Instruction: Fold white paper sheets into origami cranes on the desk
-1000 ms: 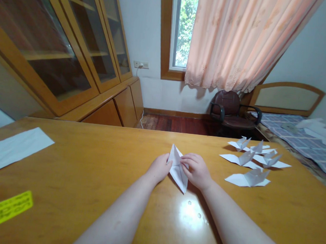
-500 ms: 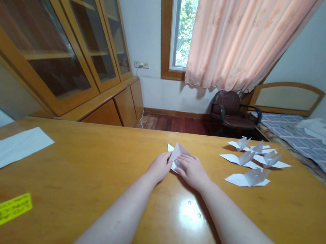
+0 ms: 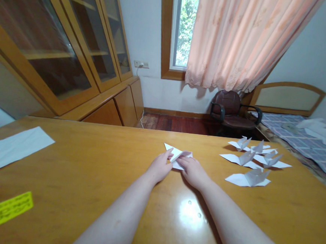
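Observation:
Between my hands, near the far edge of the wooden table (image 3: 103, 192), lies a partly folded sheet of white paper (image 3: 179, 164) with a pointed corner toward the upper left. My left hand (image 3: 161, 166) is closed on its left side, fingertips at the fold. From the right, my right hand (image 3: 193, 171) grips the paper, with some fingers tucked under a raised flap and hidden by it. Off to the right stand several folded white paper birds (image 3: 248, 178) with upright wings.
A flat stack of white paper (image 3: 11, 149) lies at the table's left. Nearer me is a yellow printed label (image 3: 3, 213). Beyond the table are a glass-door cabinet (image 3: 98, 83), a brown armchair (image 3: 228, 108) and a bed (image 3: 300, 136).
The flap that stood up as a peak has been laid lower, and the paper's left point now reaches further left. My right fingers have slid under the flap. The paper birds stay put.

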{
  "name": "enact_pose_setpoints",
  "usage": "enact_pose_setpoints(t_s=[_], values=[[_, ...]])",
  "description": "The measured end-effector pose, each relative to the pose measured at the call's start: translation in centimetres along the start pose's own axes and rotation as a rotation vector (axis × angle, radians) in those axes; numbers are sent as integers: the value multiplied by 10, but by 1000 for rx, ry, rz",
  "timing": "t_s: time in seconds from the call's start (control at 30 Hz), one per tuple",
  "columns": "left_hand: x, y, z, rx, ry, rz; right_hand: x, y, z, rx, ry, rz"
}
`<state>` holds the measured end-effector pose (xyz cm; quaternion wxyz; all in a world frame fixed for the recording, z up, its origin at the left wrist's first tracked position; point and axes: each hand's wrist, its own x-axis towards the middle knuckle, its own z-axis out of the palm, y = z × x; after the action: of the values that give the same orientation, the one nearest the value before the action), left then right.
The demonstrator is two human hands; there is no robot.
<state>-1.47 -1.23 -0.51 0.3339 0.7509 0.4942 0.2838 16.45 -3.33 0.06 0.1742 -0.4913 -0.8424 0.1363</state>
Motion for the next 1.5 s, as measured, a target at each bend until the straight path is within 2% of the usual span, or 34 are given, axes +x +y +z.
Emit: enact_pose_setpoints(t_s=[0.13,0.33,0.6,0.77,0.9,1.1,1.23,1.5], values=[[0,-4,1,0,-23,6,0,1,0,-5,-13,26],[3,-7,4,-8,19,-46,-1,-1,-1,13,3,41],[4,2,3,100,-16,21,-1,-8,-7,5,12,81],[3,9,-2,76,-63,55,-2,-7,-5,-12,42,8],[3,9,-2,48,-81,70,0,-2,-2,-29,13,-40],[3,6,0,61,-48,27,-1,-4,-6,14,12,-67],[4,3,1,60,-46,45,-3,-10,-10,62,22,-68],[2,7,1,93,-18,73,-1,-5,-3,220,52,-50]])
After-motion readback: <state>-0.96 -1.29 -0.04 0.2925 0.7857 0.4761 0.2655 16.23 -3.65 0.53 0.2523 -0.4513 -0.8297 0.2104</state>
